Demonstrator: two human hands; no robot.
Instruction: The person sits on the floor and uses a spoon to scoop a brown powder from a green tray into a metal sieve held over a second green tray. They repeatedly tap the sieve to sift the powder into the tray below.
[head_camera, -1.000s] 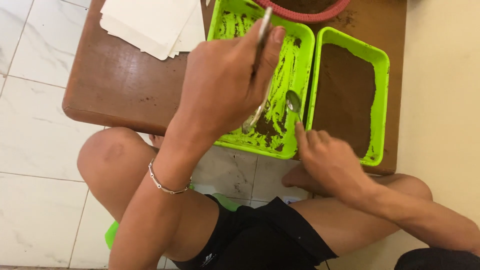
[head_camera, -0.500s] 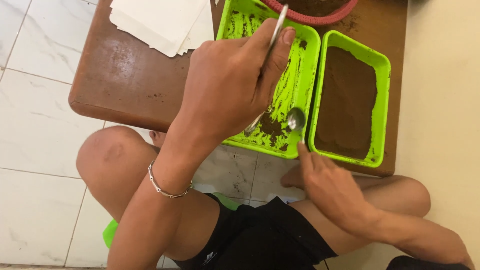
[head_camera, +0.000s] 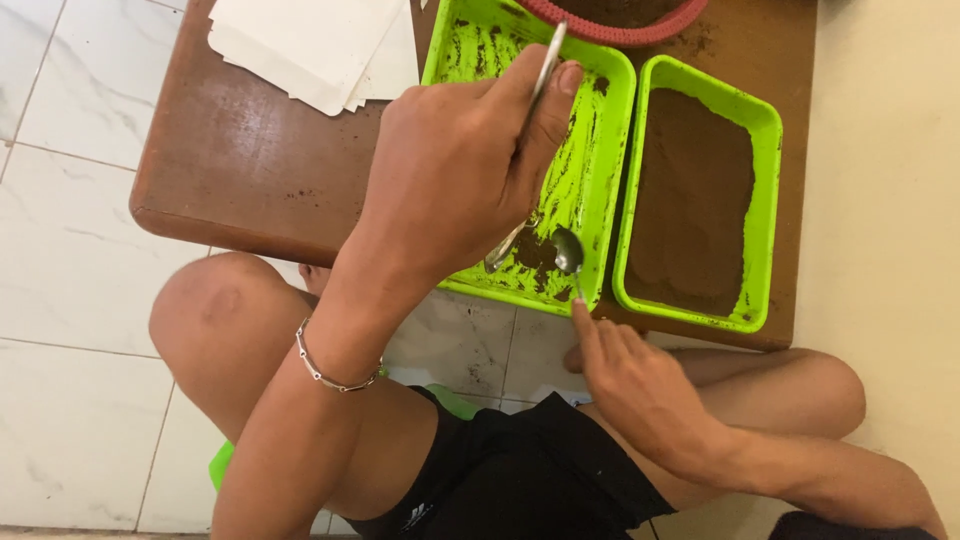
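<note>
Left hand (head_camera: 455, 165) closed around a metal spoon (head_camera: 520, 170), scraping soil in the smeared green tray (head_camera: 470, 60); right hand (head_camera: 635, 385) pinches a second spoon (head_camera: 568, 250) there, steadying the heap

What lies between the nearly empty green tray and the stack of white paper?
In the head view, only bare brown tabletop separates the nearly empty green tray from the white paper.

Single head view, looking steeply down, close over low table (head_camera: 250, 170); perhaps tilted
</note>
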